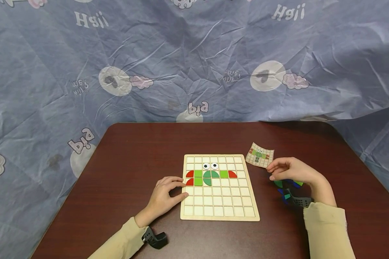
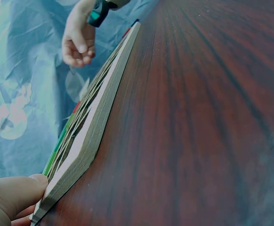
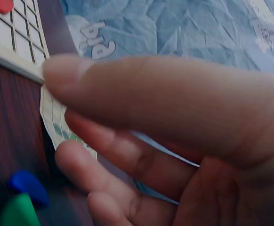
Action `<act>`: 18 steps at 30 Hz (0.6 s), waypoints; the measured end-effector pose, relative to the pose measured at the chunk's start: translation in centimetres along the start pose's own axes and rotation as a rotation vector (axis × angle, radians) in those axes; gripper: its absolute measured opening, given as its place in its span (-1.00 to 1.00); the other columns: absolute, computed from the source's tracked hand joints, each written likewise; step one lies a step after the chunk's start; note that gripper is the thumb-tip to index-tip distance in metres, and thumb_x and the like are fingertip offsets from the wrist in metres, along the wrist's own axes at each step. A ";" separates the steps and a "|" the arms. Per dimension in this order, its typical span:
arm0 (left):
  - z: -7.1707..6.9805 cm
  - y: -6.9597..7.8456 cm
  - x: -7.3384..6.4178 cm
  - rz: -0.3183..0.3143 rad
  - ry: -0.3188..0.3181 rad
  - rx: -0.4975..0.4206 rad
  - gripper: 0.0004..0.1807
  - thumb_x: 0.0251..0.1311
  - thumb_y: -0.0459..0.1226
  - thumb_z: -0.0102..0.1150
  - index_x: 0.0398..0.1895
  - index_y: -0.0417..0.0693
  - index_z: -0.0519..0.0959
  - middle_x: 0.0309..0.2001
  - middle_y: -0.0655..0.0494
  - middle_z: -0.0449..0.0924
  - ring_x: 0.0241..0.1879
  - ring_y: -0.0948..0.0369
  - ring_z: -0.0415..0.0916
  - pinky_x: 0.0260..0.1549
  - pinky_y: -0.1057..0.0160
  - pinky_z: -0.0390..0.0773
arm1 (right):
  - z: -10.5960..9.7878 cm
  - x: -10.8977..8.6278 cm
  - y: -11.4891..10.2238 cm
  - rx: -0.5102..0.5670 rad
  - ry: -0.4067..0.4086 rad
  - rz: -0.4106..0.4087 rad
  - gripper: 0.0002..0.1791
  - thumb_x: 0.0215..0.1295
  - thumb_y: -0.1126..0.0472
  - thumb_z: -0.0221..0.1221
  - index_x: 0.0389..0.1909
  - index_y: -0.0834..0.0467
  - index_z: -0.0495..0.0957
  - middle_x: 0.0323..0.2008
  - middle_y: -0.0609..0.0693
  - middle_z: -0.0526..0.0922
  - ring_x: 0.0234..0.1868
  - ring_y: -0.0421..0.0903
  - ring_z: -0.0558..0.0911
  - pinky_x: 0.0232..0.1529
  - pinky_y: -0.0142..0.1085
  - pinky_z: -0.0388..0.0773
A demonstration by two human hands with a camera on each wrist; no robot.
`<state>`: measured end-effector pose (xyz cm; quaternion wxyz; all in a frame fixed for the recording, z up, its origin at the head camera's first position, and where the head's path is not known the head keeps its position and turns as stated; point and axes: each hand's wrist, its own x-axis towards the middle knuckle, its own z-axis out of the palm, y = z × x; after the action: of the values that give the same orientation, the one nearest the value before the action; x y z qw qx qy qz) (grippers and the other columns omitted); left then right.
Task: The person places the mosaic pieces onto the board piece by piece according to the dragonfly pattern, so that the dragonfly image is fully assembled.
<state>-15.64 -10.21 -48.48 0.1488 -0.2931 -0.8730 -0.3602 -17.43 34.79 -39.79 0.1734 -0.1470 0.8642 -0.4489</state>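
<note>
A pale wooden grid board [image 1: 220,212] lies flat on the table with red quarter-circles, light green squares, teal quarter-circles and two round eye pieces set in its upper rows. My left hand [image 1: 166,194] rests at the board's left edge, thumb and fingertips touching it; the left wrist view shows the thumb [image 2: 21,193] against the board's rim. My right hand [image 1: 293,169] hovers right of the board, fingers loosely bent, with nothing visible between thumb and fingers. Below it lie loose pieces, among them a blue piece [image 3: 28,186] and a green piece [image 3: 20,212], partly hidden in the head view.
A small pattern card [image 1: 260,155] lies just beyond my right fingertips, printed with a similar coloured figure on a grid. The dark reddish-brown table [image 1: 142,151] reaches back to a hanging blue-grey printed cloth [image 1: 181,72]. Each wrist wears a black strap.
</note>
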 end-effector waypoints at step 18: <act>0.1 -0.1 0.0 0.002 -0.004 -0.007 -0.72 -0.02 -0.11 0.39 -0.22 0.00 0.69 -0.06 0.13 0.57 0.02 0.19 0.43 0.03 -0.02 0.31 | -0.6 -0.7 3.8 0.005 0.011 0.033 -0.59 0.06 0.28 0.34 -0.08 0.38 0.52 -0.16 0.21 0.62 -0.26 -0.13 0.58 -0.26 -0.31 0.55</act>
<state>-15.71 -10.20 -48.56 0.1460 -0.2951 -0.8718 -0.3627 -17.40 37.68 -42.51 0.1763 -0.1299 0.8663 -0.4491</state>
